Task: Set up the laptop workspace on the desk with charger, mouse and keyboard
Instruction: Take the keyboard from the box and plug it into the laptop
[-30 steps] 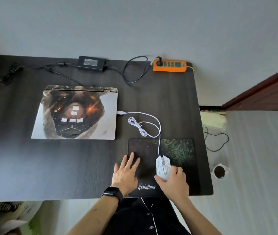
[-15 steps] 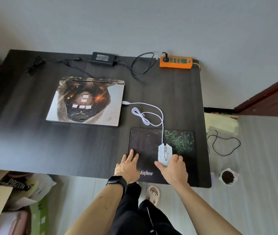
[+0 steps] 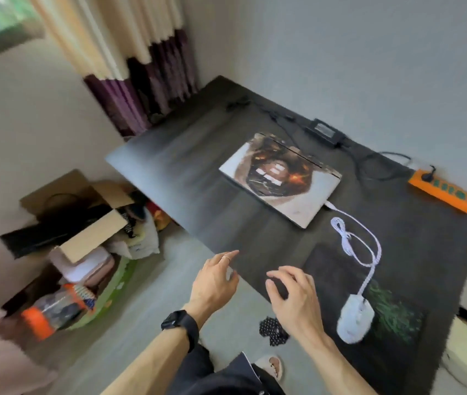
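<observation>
The left hand (image 3: pixel 215 280) and right hand (image 3: pixel 295 297) hold nothing, fingers spread apart, at the near edge of the black desk (image 3: pixel 184 172). The white mouse (image 3: pixel 355 317) sits on the mouse pad (image 3: pixel 397 317), just beside the right hand. Its wire (image 3: pixel 378 249) goes to the shut laptop (image 3: pixel 280 181). Farther back lie the charger (image 3: pixel 323 131) and an orange power strip (image 3: pixel 444 192).
</observation>
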{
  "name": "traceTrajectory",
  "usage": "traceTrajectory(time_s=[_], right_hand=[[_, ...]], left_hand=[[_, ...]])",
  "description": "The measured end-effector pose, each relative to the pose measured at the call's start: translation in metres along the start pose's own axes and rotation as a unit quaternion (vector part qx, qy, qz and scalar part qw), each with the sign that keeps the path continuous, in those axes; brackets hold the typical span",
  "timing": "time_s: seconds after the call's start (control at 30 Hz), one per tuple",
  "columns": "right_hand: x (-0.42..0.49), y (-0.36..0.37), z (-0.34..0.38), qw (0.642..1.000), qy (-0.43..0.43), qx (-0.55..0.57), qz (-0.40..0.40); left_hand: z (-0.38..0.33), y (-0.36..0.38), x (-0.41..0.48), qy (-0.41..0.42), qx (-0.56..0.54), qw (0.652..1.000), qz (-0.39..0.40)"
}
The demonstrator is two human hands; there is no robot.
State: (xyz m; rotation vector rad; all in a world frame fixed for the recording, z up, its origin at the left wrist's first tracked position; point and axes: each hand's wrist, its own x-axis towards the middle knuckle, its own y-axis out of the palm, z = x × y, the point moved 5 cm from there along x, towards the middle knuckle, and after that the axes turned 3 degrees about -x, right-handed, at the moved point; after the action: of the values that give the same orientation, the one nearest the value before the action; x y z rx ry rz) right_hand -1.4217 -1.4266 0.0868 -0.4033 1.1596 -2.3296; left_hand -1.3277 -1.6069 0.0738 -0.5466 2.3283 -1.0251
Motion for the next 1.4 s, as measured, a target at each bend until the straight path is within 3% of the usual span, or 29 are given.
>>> traceTrajectory(time_s=[0.23, 0.57, 1.0, 1.2, 1.4], right_hand=[[0.052, 0.083, 0.160, 0.979, -0.158, 0.009, 0.128], [0.027, 0.243, 0.355, 0.921, -0.226, 0.010, 0.317], [0.074, 0.389, 0.469, 0.873, -0.224, -0.050, 0.431], [0.146, 0.502, 0.521, 0.853, -0.213, -0.080, 0.470], [0.219, 0.637, 0.574, 0.803, -0.257, -0.193, 0.502]], left_hand=[[0.162, -0.100, -0.062, -0.152, -0.066, 0.979, -0.117], [0.373, -0.218, -0.134, -0.288, -0.137, 0.925, -0.205], [0.522, -0.326, -0.113, -0.355, -0.176, 0.885, -0.244], [0.610, -0.362, -0.055, -0.415, -0.199, 0.859, -0.227], [0.690, -0.371, -0.005, -0.472, -0.242, 0.821, -0.212]])
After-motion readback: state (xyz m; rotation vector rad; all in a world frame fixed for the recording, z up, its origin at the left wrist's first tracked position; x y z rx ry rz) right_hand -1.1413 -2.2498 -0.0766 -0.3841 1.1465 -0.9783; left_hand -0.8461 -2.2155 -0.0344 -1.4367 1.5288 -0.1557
